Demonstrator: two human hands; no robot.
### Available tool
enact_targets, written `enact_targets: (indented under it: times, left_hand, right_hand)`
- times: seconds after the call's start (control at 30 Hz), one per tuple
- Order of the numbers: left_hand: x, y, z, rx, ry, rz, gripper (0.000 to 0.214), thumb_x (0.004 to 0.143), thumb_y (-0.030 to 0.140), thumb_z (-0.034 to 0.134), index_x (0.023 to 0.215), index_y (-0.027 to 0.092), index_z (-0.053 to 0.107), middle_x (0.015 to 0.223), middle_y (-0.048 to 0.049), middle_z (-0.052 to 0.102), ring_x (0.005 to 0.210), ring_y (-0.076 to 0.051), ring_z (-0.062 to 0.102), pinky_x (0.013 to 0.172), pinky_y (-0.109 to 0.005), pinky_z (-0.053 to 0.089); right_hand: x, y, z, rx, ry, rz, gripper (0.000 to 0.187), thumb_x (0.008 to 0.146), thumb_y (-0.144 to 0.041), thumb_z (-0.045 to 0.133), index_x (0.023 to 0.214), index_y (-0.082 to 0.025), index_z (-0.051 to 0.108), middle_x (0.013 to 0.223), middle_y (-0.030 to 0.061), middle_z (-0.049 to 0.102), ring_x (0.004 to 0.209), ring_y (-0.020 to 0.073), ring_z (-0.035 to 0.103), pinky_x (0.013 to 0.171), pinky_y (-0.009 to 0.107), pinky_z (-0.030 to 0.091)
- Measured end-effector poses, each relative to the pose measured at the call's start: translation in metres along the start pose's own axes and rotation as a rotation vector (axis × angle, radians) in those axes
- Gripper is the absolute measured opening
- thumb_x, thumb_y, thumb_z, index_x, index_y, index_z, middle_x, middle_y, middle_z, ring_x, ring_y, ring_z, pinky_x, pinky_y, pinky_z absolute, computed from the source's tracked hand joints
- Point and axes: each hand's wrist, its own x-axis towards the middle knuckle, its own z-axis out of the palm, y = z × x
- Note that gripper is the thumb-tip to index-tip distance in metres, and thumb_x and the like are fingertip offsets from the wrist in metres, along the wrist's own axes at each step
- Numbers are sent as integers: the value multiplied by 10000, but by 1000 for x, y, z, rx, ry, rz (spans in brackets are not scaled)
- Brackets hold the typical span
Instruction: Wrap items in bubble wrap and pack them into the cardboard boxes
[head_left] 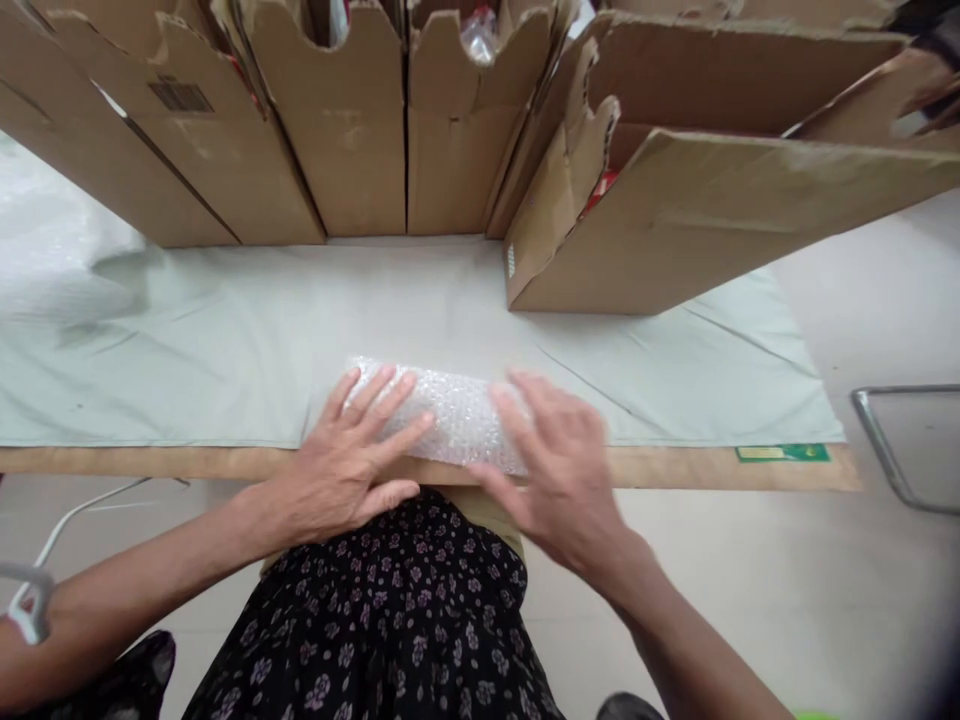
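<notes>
Both the left hand (352, 455) and right hand (559, 465) lie spread flat on a bubble-wrap bundle (450, 410) lying left-to-right.

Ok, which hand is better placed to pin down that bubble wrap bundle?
Probably the left hand: it lies flat and spread on the bubble wrap bundle. The right hand is blurred at the right end, contact unclear.

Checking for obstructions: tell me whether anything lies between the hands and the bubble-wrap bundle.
Nothing visible does. The left hand lies flat on the left end of the bubble-wrap bundle, and the right hand, blurred, covers its right end. The cardboard boxes stand behind it, apart.
</notes>
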Motion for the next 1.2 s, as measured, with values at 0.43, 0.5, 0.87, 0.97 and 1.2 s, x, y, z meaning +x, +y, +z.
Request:
enact_targets:
  times: [0.43, 0.5, 0.87, 0.97, 1.2]
  left_hand:
    - [-8, -1, 16, -94, -56, 27, 643, 1007, 445, 614, 1572, 201, 428, 1682, -189, 397, 1596, -384, 301, 1296, -639, 194]
    - [-10, 2, 13, -124, 18, -16, 604, 986, 408, 644, 1529, 198, 484, 1624, -190, 485, 1563, -394, 363, 1286, -652, 226]
    - [-3, -4, -17, -100, 211, 1, 346, 949, 44, 535, 1177, 239, 706, 1246, -57, 778, 1346, -289, 634, 1248, -672, 312]
    - [39, -19, -29, -81, 362, -116, 324, 992, 137, 543, 1217, 304, 706, 1447, -10, 677, 1487, -296, 503, 1264, -704, 228]
    - [73, -59, 0, -103, 248, -181, 492, 915, 73, 496, 1335, 265, 665, 1643, -70, 484, 1588, -336, 333, 1258, -679, 258]
  right_hand:
    - [-60, 15, 16, -79, 39, -116, 434, 977, -115, 611, 1405, -184, 588, 1392, 149, 708, 1308, 302, 650, 1050, 468, 489]
    - [-58, 9, 14, -28, 105, -137, 420, 948, -69, 625, 1333, -235, 631, 1317, 117, 751, 1212, 278, 701, 983, 449, 516]
    - [-34, -29, -19, 518, 368, 26, 261, 933, -74, 626, 1086, -278, 679, 971, 26, 804, 917, 226, 773, 819, 427, 593]
    - [-18, -31, -33, 429, 462, -26, 375, 934, -97, 635, 1218, -339, 670, 1052, 16, 810, 985, 251, 780, 868, 463, 594]
    - [12, -36, 3, 208, 264, -232, 243, 981, -110, 591, 1136, -247, 719, 1134, 31, 810, 1037, 202, 743, 967, 413, 496]
